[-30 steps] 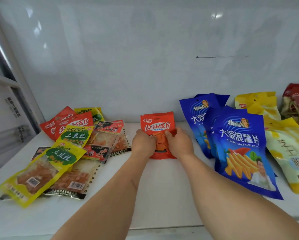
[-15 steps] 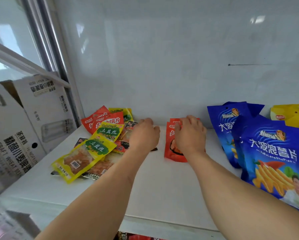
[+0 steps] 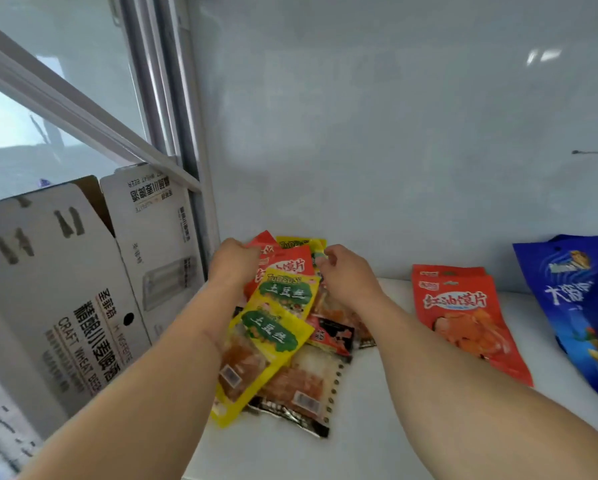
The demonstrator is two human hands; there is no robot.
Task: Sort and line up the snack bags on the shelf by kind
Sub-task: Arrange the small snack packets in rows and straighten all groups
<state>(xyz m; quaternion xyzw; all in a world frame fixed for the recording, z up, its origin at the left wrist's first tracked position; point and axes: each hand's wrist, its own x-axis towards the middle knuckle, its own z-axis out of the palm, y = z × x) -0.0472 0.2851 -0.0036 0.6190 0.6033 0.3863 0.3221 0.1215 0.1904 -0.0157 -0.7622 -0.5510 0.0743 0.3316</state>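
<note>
A mixed pile of snack bags lies at the shelf's left end: two yellow bags (image 3: 268, 336) with green labels on top, red bags (image 3: 285, 266) behind them, and clear bags with black edges (image 3: 301, 386) underneath. My left hand (image 3: 236, 265) grips the top left corner of the rear red bag. My right hand (image 3: 344, 275) has its fingers curled at the right edge of the pile's back bags; whether it holds one is hidden. Two red bags (image 3: 463, 317) lie stacked flat to the right, apart from both hands.
Blue chip bags (image 3: 581, 306) stand at the far right. White cardboard boxes (image 3: 68, 289) sit left of the shelf, beyond a metal upright (image 3: 190, 168). The white shelf (image 3: 387, 420) shows bare between the pile and the red stack. The back wall (image 3: 394, 150) is close behind.
Both hands left the red bags, now lying flat at the right, and moved left to the back of the mixed pile. The view swung left.
</note>
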